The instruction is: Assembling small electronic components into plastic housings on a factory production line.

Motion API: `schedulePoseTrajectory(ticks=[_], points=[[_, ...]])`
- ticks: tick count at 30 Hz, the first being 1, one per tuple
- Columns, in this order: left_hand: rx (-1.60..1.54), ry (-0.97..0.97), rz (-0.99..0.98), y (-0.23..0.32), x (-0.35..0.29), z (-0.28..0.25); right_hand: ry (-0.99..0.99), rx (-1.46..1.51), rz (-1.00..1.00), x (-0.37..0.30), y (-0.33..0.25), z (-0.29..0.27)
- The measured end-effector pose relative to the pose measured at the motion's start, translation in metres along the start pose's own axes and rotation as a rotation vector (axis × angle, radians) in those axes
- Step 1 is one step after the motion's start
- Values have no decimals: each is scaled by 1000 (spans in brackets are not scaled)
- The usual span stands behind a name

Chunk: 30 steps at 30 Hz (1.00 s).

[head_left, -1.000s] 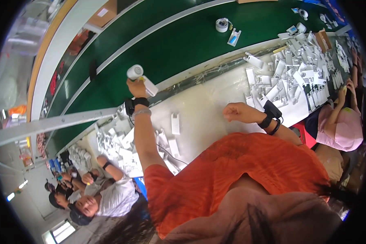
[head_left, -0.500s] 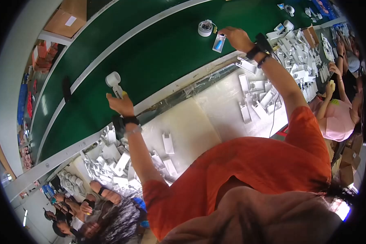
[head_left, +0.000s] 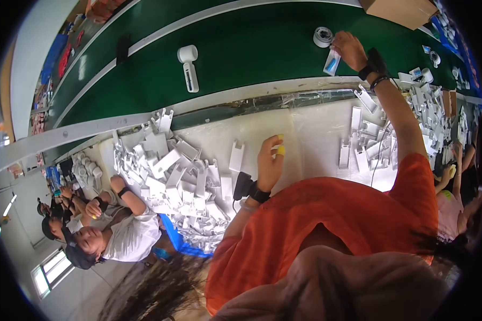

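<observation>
My right hand (head_left: 351, 51) reaches over the green conveyor belt, fingers closed on the upper end of a small white handle shell (head_left: 332, 63). A blue cylinder, like a battery, lies in that open shell. Touching or nearly touching my fingertips is a round white fan head (head_left: 323, 37) with its inside showing. My left hand (head_left: 270, 165) is over the pale worktable, yellow covers on its fingertips, fingers apart and nothing visible in them. Nearest to it lies a loose white handle shell (head_left: 237, 156). A white handheld fan (head_left: 189, 69) lies alone on the belt, farther left.
White shells are heaped (head_left: 171, 171) on the left, reaching a blue bin (head_left: 179, 241). More shells (head_left: 361, 142) and a cable lie to the right. A metal rail (head_left: 219, 104) edges the belt. A cardboard box (head_left: 401, 12) stands far right. Co-workers sit on both sides.
My left hand has let go of the handheld fan on the belt and drawn back over the worktable. My right hand stays at the same shell. The view has shifted leftward.
</observation>
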<state>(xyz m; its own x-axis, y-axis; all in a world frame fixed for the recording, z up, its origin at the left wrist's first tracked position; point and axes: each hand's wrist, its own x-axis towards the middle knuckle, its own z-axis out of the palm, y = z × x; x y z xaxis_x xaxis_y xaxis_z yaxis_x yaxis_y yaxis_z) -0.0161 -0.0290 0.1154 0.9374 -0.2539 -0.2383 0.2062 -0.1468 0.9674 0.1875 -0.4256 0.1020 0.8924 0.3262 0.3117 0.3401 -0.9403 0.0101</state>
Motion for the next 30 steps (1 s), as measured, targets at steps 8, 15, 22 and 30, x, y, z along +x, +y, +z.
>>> schedulePoseTrajectory(ticks=[8,15,22,30], points=[[474,135,481,61,-2,3,-2,741,-8,-46,-144,-79],[572,-20,387,94,-49,-1,-255,1337,200,-100,-248,-141],[315,-322,54,116,-93,-7,-171,1177,-28,-114,-276,-180],[-249,-384,-102,80,-105,6,-130,1167,49,-133,-298,-198]])
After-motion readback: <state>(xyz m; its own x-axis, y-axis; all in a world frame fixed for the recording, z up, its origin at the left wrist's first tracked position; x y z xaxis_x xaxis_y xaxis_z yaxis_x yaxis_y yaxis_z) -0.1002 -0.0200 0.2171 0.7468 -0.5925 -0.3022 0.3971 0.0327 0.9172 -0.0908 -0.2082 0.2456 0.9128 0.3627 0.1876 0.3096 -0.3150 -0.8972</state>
